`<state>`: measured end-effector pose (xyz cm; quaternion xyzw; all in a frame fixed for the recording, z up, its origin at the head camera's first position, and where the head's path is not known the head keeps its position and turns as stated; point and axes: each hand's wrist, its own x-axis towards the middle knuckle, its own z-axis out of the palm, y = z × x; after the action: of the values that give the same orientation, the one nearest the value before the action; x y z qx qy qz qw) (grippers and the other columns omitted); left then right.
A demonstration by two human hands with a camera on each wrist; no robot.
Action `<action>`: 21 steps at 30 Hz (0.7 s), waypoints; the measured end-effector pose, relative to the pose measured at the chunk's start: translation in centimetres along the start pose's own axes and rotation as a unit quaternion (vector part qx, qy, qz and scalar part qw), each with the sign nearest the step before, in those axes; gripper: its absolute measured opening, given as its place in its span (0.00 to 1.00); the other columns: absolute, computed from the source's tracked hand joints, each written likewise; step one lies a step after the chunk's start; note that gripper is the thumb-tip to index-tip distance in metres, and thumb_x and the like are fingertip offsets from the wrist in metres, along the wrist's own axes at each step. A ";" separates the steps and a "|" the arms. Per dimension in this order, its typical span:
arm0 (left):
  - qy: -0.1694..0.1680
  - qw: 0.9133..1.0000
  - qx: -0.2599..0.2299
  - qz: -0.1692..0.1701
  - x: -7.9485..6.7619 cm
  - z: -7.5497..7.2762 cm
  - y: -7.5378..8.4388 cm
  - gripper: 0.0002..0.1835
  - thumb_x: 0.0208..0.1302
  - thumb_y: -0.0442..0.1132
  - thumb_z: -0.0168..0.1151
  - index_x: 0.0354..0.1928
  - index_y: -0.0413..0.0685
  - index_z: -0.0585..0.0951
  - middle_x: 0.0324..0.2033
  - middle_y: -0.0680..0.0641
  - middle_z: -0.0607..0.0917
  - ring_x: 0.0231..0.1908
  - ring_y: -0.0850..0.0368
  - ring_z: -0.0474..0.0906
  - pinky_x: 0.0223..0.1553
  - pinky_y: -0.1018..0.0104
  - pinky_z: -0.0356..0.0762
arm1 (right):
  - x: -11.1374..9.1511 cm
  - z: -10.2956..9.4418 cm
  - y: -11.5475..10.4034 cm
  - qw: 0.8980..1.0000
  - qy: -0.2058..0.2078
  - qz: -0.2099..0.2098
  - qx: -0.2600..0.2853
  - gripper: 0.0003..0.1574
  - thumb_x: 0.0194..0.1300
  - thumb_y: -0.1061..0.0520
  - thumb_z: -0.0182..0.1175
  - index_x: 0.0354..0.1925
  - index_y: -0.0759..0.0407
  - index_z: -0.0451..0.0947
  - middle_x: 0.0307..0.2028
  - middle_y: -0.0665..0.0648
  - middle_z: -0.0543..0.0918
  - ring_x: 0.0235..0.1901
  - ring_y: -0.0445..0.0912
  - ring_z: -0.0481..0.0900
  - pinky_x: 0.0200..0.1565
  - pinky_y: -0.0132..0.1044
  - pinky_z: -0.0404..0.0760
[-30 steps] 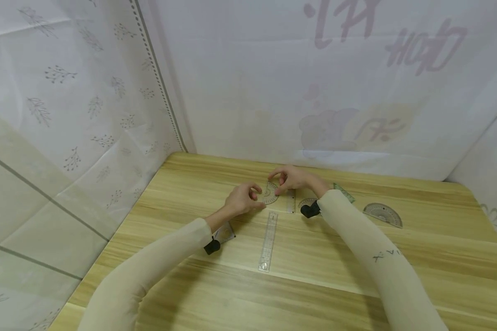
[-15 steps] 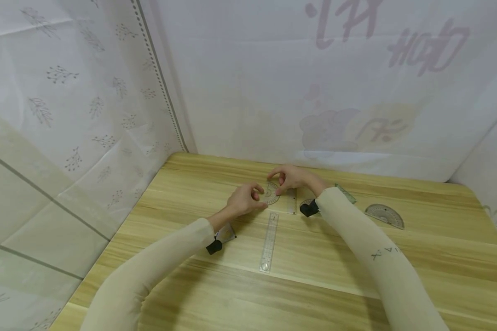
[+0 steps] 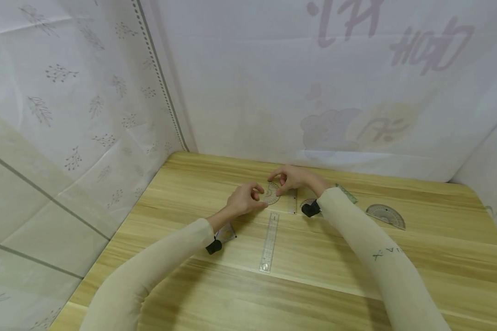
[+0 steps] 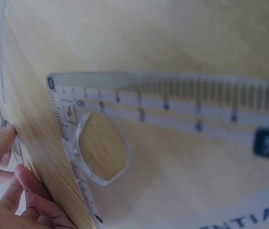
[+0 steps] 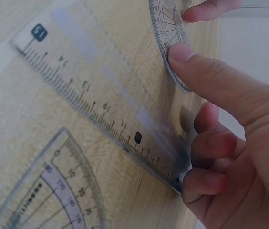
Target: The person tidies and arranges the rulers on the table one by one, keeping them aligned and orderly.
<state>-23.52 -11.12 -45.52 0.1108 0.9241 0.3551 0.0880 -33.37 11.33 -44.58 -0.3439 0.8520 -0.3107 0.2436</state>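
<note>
Protractor, seemingly in both hands

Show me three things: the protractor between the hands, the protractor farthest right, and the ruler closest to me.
Leftmost protractor (image 3: 272, 194): head view, on its clear face.
Rightmost protractor (image 3: 386, 216): head view, middle of its half-round body.
Nearest ruler (image 3: 268, 242): head view, halfway along its strip.

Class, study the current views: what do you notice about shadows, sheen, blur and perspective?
Head view: soft shadows beside the sleeves, a pale sheen on the table; left wrist view: the set square's printed marks look soft, its lettering cut off by the frame; right wrist view: the clear scale's numerals shrink toward the right hand.
</note>
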 end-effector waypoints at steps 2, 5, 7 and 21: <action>0.000 1.000 0.001 -0.002 0.0 -0.1 0.1 0.22 0.59 0.44 0.78 0.52 0.47 0.82 0.31 0.53 0.82 0.29 0.59 0.75 0.27 0.67 0.69 | 0.0 0.0 0.0 1.000 0.000 -0.003 0.005 0.35 0.61 0.59 0.75 0.65 0.61 0.77 0.28 0.57 0.76 0.27 0.45 0.70 0.31 0.36 0.70; -0.003 1.000 0.002 -0.004 -0.1 -0.2 0.1 0.22 0.59 0.44 0.78 0.53 0.47 0.82 0.31 0.53 0.81 0.28 0.59 0.74 0.27 0.66 0.69 | 0.1 0.0 0.0 1.000 0.000 0.000 0.006 0.34 0.61 0.60 0.75 0.64 0.60 0.77 0.28 0.56 0.76 0.27 0.45 0.70 0.31 0.36 0.69; -0.004 1.000 0.003 -0.004 -0.1 -0.2 0.2 0.22 0.59 0.44 0.77 0.53 0.47 0.82 0.31 0.53 0.81 0.28 0.59 0.74 0.27 0.66 0.69 | 0.1 0.0 0.0 1.000 0.000 0.000 0.004 0.34 0.61 0.60 0.75 0.64 0.60 0.77 0.28 0.56 0.75 0.27 0.45 0.70 0.32 0.36 0.69; -0.004 1.000 0.013 -0.013 0.1 -0.1 0.2 0.22 0.59 0.46 0.78 0.53 0.49 0.82 0.31 0.54 0.82 0.29 0.58 0.75 0.28 0.65 0.70 | 0.1 -0.1 -0.4 1.000 -0.005 0.000 0.026 0.34 0.60 0.62 0.75 0.63 0.63 0.77 0.28 0.59 0.76 0.26 0.44 0.70 0.30 0.35 0.68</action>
<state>-23.64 -11.07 -45.32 0.1009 0.9295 0.3417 0.0952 -33.33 11.06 -44.25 -0.3396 0.8423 -0.3306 0.2568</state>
